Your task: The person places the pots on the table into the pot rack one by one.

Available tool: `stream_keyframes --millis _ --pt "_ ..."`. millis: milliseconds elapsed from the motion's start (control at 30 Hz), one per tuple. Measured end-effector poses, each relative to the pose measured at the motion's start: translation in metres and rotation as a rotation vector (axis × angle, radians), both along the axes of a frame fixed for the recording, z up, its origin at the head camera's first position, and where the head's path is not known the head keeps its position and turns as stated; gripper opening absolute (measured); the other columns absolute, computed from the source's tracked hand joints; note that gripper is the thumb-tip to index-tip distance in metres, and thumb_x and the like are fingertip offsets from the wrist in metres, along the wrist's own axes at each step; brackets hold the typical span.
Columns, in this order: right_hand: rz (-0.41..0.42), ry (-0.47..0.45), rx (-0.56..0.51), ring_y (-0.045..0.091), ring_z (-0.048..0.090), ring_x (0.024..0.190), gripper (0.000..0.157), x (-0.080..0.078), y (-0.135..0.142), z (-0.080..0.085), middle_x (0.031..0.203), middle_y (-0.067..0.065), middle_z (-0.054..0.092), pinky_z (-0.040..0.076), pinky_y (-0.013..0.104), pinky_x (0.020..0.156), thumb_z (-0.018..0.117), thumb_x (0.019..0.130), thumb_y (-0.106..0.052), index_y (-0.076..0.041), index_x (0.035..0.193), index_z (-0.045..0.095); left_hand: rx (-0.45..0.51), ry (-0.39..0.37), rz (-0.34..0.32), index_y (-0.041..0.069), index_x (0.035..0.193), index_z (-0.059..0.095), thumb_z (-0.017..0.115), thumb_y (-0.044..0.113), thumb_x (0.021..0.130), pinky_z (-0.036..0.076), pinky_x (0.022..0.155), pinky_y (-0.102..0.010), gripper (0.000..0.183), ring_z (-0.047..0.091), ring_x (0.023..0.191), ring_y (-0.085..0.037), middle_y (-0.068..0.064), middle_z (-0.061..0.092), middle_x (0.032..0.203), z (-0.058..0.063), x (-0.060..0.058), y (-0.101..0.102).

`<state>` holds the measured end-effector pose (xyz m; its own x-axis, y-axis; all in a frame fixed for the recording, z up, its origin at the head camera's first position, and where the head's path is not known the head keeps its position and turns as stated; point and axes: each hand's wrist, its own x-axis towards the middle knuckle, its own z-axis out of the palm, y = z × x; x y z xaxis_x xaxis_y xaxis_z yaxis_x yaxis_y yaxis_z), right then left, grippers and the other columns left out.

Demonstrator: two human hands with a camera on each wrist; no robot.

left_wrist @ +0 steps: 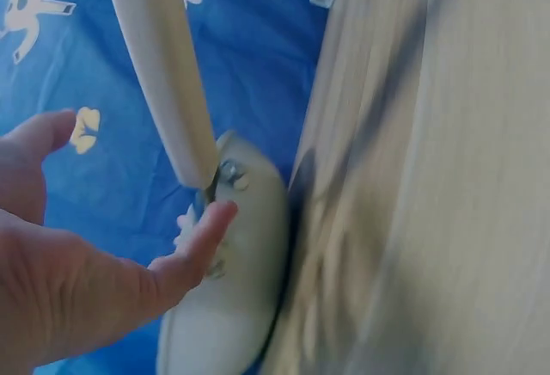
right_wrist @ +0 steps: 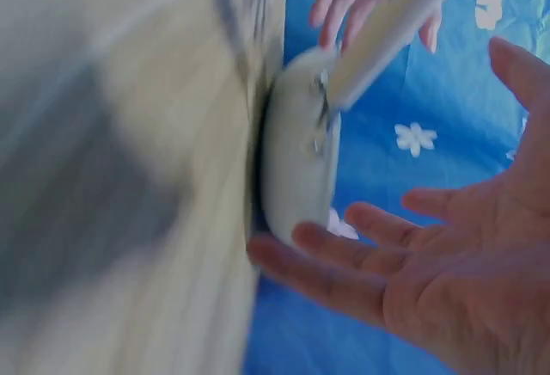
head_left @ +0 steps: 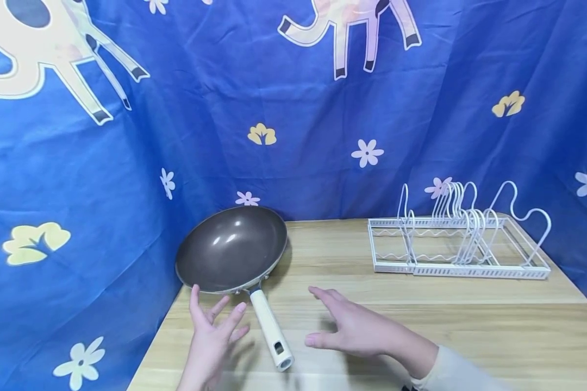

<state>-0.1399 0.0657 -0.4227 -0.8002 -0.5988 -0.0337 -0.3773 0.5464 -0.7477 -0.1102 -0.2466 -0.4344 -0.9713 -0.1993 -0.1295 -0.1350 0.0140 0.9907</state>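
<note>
A frying pan with a dark inside and a cream handle sits at the left of the table, its handle toward me. My left hand is just left of the handle, fingers spread, holding nothing. In the left wrist view its thumb and fingers stand apart near the base of the handle. To the right of the handle, my right hand hovers with fingers extended and nothing in its grasp. The right wrist view shows the pan's pale outer side beyond that hand's fingers.
A white wire rack with upright loops stands at the back right of the wooden table. A blue patterned cloth hangs behind and along both sides, close to the pan's far left edge.
</note>
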Motion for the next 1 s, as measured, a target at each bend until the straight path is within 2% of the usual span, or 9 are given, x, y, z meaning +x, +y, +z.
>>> stream_keyframes --millis 167,233,300,400,500,633,767,900,1000 --pt "0.047 -0.299 -0.229 0.037 0.064 0.138 0.097 0.001 -0.026 -0.012 0.162 0.015 0.050 0.064 0.051 0.103 0.081 0.096 -0.048 -0.011 0.169 0.029 0.213 -0.065 -0.032 0.016 0.165 -0.013 0.060 0.030 0.112 0.062 0.111 -0.048 0.092 0.062 0.135 -0.026 -0.028 0.019 0.169 -0.009 -0.003 0.001" --pt "0.049 -0.411 -0.324 0.034 0.068 0.133 0.089 0.003 -0.037 -0.019 0.159 0.017 0.052 0.068 0.046 0.092 0.083 0.096 -0.038 -0.009 0.165 0.034 0.266 -0.094 -0.085 0.004 0.161 -0.001 0.056 0.033 0.113 0.062 0.111 -0.046 0.080 0.065 0.130 -0.022 -0.027 0.023 0.168 -0.013 -0.004 0.000" --pt "0.052 -0.494 -0.397 0.030 0.071 0.126 0.080 0.003 -0.047 -0.027 0.154 0.017 0.055 0.070 0.041 0.083 0.082 0.097 -0.032 -0.006 0.159 0.038 0.318 -0.131 -0.179 -0.002 0.159 0.015 0.051 0.034 0.115 0.061 0.113 -0.045 0.068 0.068 0.128 -0.021 -0.022 0.039 0.164 -0.017 -0.007 -0.003" --pt "0.071 -0.614 -0.496 0.027 0.074 0.112 0.068 0.005 -0.060 -0.036 0.141 0.015 0.057 0.071 0.041 0.078 0.079 0.100 -0.027 -0.002 0.151 0.041 0.397 -0.169 -0.365 0.006 0.153 0.042 0.044 0.032 0.118 0.058 0.117 -0.041 0.044 0.068 0.129 -0.018 -0.006 0.063 0.148 -0.022 -0.014 -0.010" --pt "0.125 -0.736 -0.575 0.025 0.075 0.103 0.059 0.006 -0.070 -0.040 0.129 0.013 0.063 0.071 0.044 0.079 0.076 0.102 -0.022 -0.004 0.146 0.042 0.481 -0.169 -0.487 0.015 0.143 0.055 0.041 0.028 0.119 0.055 0.121 -0.039 0.031 0.068 0.133 -0.016 0.004 0.073 0.136 -0.024 -0.022 -0.015" --pt "0.253 -0.888 -0.643 0.020 0.076 0.104 0.049 0.006 -0.079 -0.044 0.125 0.013 0.076 0.068 0.039 0.087 0.069 0.106 -0.022 -0.011 0.146 0.044 0.566 -0.141 -0.519 0.015 0.142 0.054 0.043 0.018 0.117 0.047 0.128 -0.035 0.027 0.067 0.137 -0.016 0.003 0.072 0.141 -0.027 -0.029 -0.015" --pt "0.367 -1.039 -0.731 0.012 0.076 0.105 0.041 0.002 -0.087 -0.050 0.124 0.003 0.077 0.064 0.027 0.089 0.062 0.109 -0.023 -0.017 0.146 0.045 0.626 -0.129 -0.557 0.016 0.145 0.053 0.041 0.012 0.117 0.046 0.128 -0.030 0.031 0.066 0.136 -0.012 0.007 0.066 0.144 -0.033 -0.032 -0.014" --pt "0.411 -1.159 -0.861 0.009 0.078 0.102 0.044 -0.005 -0.092 -0.058 0.120 -0.004 0.074 0.066 0.024 0.088 0.060 0.110 -0.023 -0.016 0.150 0.043 0.691 -0.119 -0.618 0.018 0.145 0.057 0.038 0.010 0.117 0.051 0.122 -0.027 0.035 0.066 0.131 -0.009 0.008 0.065 0.139 -0.039 -0.037 -0.012" --pt "0.430 -1.181 -0.928 0.007 0.078 0.098 0.049 -0.009 -0.093 -0.062 0.118 -0.006 0.075 0.067 0.024 0.087 0.062 0.110 -0.024 -0.013 0.152 0.040 0.748 -0.121 -0.653 0.018 0.144 0.059 0.037 0.008 0.117 0.053 0.121 -0.027 0.036 0.066 0.128 -0.009 0.007 0.066 0.135 -0.041 -0.043 -0.010"
